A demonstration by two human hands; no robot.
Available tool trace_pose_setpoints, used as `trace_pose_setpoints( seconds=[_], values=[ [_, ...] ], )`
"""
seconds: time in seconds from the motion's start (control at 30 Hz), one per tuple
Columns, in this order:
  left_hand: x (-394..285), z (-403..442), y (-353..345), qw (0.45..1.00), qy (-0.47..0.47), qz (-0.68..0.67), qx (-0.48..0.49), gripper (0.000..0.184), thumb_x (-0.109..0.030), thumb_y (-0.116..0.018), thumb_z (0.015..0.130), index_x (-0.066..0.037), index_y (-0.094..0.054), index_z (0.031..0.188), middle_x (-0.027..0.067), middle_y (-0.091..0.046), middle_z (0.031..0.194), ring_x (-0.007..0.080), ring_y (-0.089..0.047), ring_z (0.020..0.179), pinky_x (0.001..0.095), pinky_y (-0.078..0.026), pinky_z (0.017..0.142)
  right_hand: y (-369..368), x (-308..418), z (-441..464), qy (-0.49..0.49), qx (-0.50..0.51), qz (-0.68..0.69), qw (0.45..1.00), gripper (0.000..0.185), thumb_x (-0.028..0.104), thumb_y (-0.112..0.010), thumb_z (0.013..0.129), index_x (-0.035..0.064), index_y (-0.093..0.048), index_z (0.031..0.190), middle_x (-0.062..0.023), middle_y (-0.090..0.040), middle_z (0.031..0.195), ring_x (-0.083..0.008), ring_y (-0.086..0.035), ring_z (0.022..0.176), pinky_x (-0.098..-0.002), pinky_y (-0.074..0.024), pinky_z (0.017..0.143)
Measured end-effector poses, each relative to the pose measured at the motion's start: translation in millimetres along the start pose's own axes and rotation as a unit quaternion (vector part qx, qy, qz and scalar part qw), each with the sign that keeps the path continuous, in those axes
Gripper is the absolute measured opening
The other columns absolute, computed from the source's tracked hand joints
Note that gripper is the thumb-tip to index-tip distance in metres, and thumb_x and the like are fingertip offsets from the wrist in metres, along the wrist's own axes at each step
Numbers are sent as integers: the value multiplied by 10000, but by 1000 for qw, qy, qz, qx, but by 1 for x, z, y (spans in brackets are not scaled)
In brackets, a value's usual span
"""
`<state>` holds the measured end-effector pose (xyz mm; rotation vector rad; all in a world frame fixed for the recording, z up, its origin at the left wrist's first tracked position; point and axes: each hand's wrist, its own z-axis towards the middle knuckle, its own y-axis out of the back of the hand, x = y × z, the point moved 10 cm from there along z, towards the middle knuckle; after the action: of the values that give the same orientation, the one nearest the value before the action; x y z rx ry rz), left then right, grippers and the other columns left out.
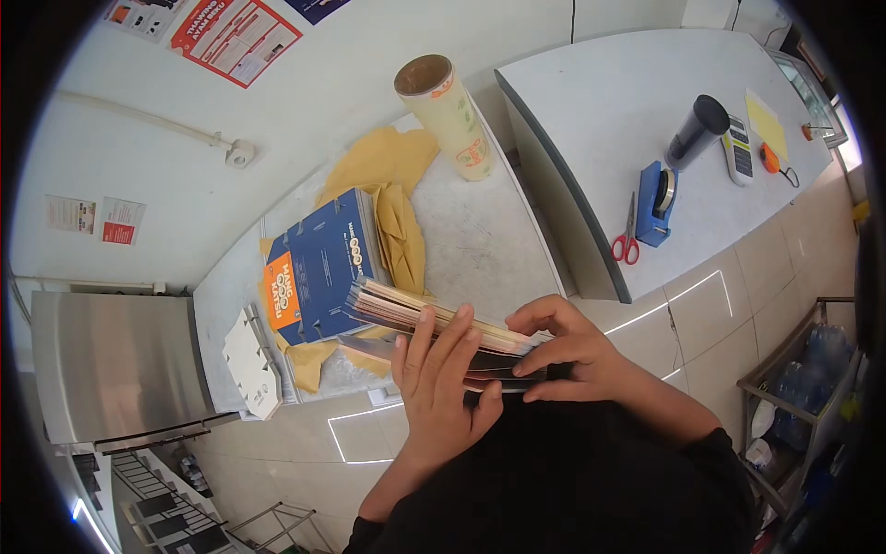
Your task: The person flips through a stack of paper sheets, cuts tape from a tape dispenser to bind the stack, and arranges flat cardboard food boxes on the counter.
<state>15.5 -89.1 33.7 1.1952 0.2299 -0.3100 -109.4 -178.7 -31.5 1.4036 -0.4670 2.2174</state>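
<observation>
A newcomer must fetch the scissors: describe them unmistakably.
Go to the white-topped counter on the picture's right. Near its lower edge sits a blue tape dispenser. The scissors lie just left of it, set apart by two red handle loops.

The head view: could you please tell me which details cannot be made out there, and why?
Head view: the number of sheets in the bundle; they overlap, and the left hand and right hand cover parts.
Head view: the rest of the dark blue poster; the top edge cuts it off.
Head view: the wording of the red-and-white notice; too small and blurred.
Head view: the key markings on the calculator; too small.
</observation>
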Motion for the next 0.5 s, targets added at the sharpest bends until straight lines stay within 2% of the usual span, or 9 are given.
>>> trace_pose_setpoints(
  seconds=[0.5],
  values=[
    [0,1,0,1000,-2,4,1,579,-331,-636,1005,-52,-484,1489,190,-556,1585,458,-358,1571,606,-133,1276,0,-4,0,-15,0,3,1000,273,102,-902,847,136,-805,1099,-140,-548,1434,-313,-546,1364,-456,-496,1077]
  ],
)
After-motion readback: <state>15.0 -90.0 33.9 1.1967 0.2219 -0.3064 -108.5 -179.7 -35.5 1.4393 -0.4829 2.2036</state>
